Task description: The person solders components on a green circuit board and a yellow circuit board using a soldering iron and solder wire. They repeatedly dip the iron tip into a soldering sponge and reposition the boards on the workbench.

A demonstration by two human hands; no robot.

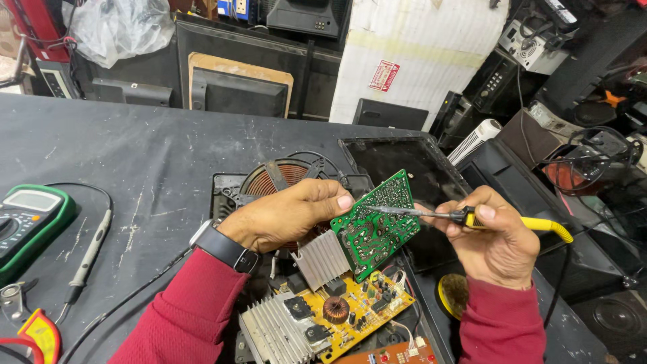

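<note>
While the left hand (283,217) tilts a green circuit board (375,224) above the opened induction cooker (303,269) on the table (135,148), the right hand (492,239), closed round a yellow-handled soldering iron (465,217), sets its tip on the board's solder side. Any slip could bridge neighbouring joints; lingering heat might lift a track or scorch the thumb at the board's edge.

A dark, scratched worktable (155,155) is seen carrying the work. On its left edge a green multimeter (27,226) is laid, with a grey test probe (91,249) just beside it and a black lead trailed across the top. Near the middle, an opened induction cooktop base (232,185) is rested; a black glass panel (404,158) is laid to its right.
</note>
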